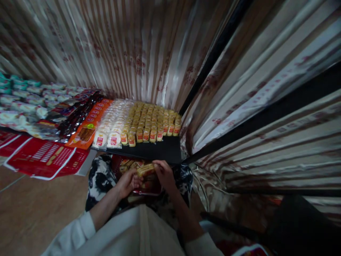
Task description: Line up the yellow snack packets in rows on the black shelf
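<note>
Between my two hands is a small yellow wrapped biscuit pack [145, 170], above an opened red bag [138, 192] on my lap. My left hand [130, 183] curls its fingers around the pack's left end. The fingers of my right hand [163, 172] pinch its right end. More packs like it [129, 164] lie inside the bag, partly hidden by my hands. Ahead, rows of the same yellow packs [151, 122] stand on a black shelf [160, 151], their red labels facing me.
Left of the rows lie round white wrapped cakes [114, 139], an orange snack bag [87, 124] and white wrapped items [32, 103]. Red gift bags [50, 158] hang below the shelf edge. Pleated curtains [149, 53] rise behind, with black frame bars [239, 135] at right.
</note>
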Available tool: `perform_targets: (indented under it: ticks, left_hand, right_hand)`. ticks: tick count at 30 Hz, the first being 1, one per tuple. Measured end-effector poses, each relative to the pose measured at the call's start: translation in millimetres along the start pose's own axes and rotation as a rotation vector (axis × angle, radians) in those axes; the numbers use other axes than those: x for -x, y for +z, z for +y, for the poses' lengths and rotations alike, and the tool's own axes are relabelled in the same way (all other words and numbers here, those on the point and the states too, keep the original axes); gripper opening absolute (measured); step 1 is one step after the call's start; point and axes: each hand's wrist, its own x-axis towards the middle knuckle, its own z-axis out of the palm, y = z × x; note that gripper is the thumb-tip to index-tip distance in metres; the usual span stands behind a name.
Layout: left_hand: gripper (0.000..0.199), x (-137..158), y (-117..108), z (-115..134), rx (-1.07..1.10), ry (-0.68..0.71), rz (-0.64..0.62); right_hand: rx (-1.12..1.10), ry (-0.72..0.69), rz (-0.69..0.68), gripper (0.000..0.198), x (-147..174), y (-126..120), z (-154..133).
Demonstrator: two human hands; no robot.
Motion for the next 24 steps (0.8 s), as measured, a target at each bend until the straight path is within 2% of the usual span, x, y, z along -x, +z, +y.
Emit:
perform_targets:
  ticks: [4, 8, 11, 15, 17, 20, 24]
  left_hand:
    - [0.021, -1.8, 6.2, 0.0, 0.080, -0.079, -0.029]
    - [0.025, -0.7, 11.3, 3.5, -0.006, -0.085, -0.023]
    - [0.026, 1.2, 15.1, 8.1, -0.087, 0.012, -0.025]
    - [0.025, 2.6, 25.7, 13.7, -0.174, 0.219, -0.065]
    - [0.029, 0.5, 33.4, 15.1, -0.282, 0.302, -0.073]
    - [0.027, -6.8, 46.3, 17.8, -0.453, 0.406, -0.004]
    - [0.026, -22.1, 65.7, 29.0, -0.650, 0.564, 0.014]
  right_hand:
    - [-0.076, 0.049, -0.045, 0.023, -3.7, 0.1, 3.1]
    - [-0.095, 0.144, -0.010, 0.026, -1.6, 4.4, 11.3]
    - [-0.100, 0.218, 0.075, 0.027, -0.2, 5.5, 16.3]
    - [-0.137, 0.273, 0.141, 0.028, 0.5, 5.7, 20.4]
    - [-0.149, 0.263, 0.127, 0.029, 1.2, 6.4, 21.7]
    - [-0.075, 0.203, 0.165, 0.030, 2.9, 6.7, 22.4]
    - [0.161, -0.032, 0.294, 0.031, 2.5, 1.3, 17.0]
